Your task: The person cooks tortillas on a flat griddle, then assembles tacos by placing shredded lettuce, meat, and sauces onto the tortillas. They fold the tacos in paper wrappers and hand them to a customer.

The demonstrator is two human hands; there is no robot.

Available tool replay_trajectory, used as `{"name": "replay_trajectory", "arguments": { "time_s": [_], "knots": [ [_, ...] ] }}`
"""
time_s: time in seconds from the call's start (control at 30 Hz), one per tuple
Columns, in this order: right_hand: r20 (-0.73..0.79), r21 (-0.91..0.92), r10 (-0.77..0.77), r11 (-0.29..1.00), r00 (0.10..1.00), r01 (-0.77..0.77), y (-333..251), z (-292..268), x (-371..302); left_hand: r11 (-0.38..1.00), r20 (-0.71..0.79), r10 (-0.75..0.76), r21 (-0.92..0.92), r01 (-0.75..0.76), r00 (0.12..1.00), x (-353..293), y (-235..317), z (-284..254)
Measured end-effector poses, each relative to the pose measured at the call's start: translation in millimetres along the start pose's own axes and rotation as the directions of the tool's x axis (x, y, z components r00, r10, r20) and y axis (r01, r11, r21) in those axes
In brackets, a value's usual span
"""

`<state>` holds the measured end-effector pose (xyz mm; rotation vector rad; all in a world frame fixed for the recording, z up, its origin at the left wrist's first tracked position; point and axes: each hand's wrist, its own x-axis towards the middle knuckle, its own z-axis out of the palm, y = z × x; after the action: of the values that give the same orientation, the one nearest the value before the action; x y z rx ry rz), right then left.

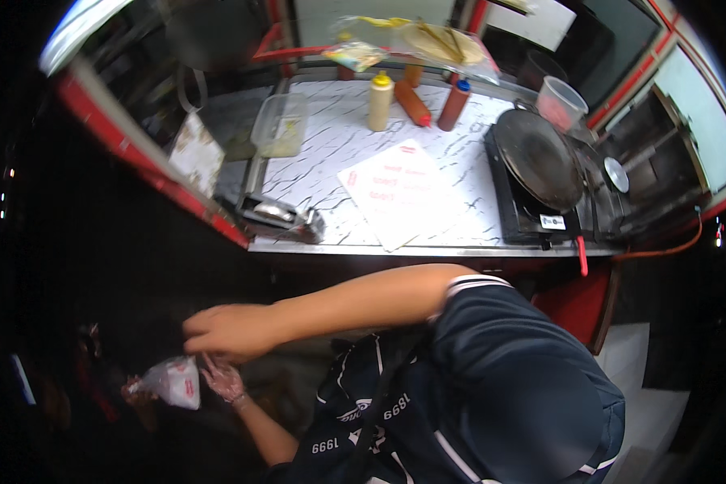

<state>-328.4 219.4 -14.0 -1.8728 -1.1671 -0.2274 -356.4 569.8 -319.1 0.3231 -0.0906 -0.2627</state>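
My right arm crosses in front of my body to the left, below the counter. My bare right hand (232, 331) has bent fingers; their tips are blurred, and I cannot tell whether they hold anything. Just below it is my left hand (222, 379) in a clear plastic glove, its fingers stretched and apart. Close to its fingertips hangs a clear plastic bag (175, 383) with a white, red-printed packet inside. Another person's hand (139, 394) grips the bag's gathered end from the left.
A marbled counter (315, 181) carries a printed paper sheet (403, 194), sauce bottles (380, 101), a clear tub (281, 125) and a black metal dispenser (278, 219). At right, a dark griddle pan (539, 160) sits on a gas stove (512, 214). Red-framed glass surrounds the counter.
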Motion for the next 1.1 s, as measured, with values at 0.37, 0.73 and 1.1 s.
{"name": "replay_trajectory", "arguments": {
  "time_s": [0.37, 0.73, 1.1],
  "knots": [
    [-0.575, 0.038, 0.674, 0.588, 0.463, -0.808, -175, -207, -405, 0.134, 0.047, -0.743, 0.988, 0.08, 0.668, 188, -374, 410],
    [-0.76, 0.352, 0.65, 0.39, -0.017, -0.851, -260, -167, -529, -0.492, 0.377, -0.834, -0.177, -0.853, 0.403, 451, -682, 421],
    [-0.831, 0.244, 0.556, 0.361, -0.002, -0.9, -247, -134, -474, -0.091, 0.741, -0.618, 0.263, -0.96, 0.262, 362, -595, 462]
  ]
}}
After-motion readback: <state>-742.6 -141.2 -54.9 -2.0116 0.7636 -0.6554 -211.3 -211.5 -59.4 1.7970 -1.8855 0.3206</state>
